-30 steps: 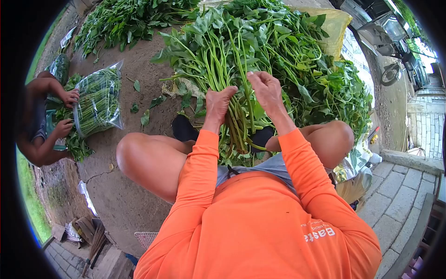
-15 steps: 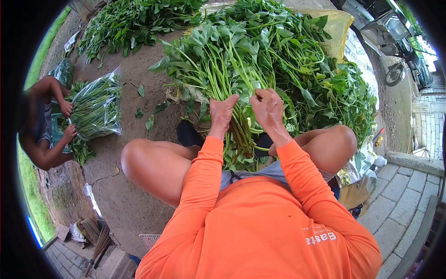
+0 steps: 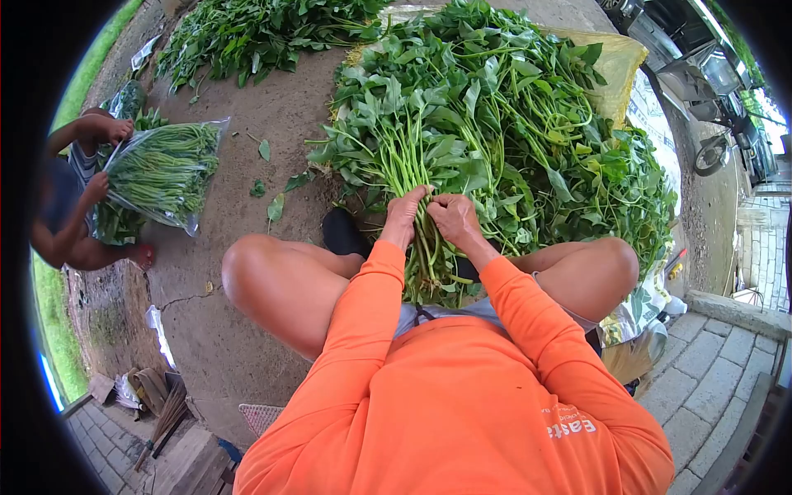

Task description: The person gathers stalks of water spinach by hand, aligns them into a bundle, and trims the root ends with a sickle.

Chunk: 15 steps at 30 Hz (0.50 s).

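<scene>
A bunch of long green leafy stems (image 3: 404, 153) is gathered between my knees, leaves pointing away and cut ends toward me. My left hand (image 3: 404, 216) is wrapped round the stems from the left. Close beside it on the right, my right hand (image 3: 458, 221) has its fingers closed against the same bunch, its fingertips nearly meeting my left thumb. A large heap of leafy greens (image 3: 569, 157) lies directly behind and to the right of the bunch.
Another pile of greens (image 3: 264, 37) lies at the top left. At the left, a co-worker holds a clear plastic bag of greens (image 3: 165, 173). A yellow sack (image 3: 619, 70) lies under the heap. Loose leaves (image 3: 275, 206) are on the concrete.
My right hand has moved in beside my left, and the light stem it held out has joined the bunch. The co-worker's hands and bag have been raised and tilted.
</scene>
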### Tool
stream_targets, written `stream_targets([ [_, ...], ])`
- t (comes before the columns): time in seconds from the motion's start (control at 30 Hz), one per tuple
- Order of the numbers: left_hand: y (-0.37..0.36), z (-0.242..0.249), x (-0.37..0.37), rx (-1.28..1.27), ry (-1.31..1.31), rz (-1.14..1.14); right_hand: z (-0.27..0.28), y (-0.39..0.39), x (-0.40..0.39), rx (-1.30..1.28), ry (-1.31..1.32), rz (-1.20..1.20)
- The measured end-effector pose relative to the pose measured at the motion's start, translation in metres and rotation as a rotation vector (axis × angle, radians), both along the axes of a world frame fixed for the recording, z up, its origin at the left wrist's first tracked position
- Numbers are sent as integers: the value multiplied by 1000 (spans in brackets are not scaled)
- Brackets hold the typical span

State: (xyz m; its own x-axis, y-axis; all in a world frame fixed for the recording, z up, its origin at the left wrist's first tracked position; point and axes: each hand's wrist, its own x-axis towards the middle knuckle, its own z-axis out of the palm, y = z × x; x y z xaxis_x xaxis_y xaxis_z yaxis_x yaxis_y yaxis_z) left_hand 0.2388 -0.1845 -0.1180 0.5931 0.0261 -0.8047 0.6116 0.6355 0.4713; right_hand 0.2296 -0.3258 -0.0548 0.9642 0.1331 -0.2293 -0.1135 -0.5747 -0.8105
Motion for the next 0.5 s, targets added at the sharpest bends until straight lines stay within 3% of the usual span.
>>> stream_targets([
  [0.03,-1,2,0,40,-42,11,1,3,-1,-54,-49,4],
  [0.07,-2,1,1,80,-87,22,3,7,-4,-199,-274,-16],
  [0.17,2,6,4,162,-204,19,15,6,-7,-137,-407,12],
  [0.4,10,50,20,321,-295,111,70,-2,-12,30,-589,405],
  [0.47,31,50,31,430,-322,148,85,-16,-5,145,-669,294],
  [0.5,51,32,40,501,-301,177,83,-35,8,163,-606,76],
])
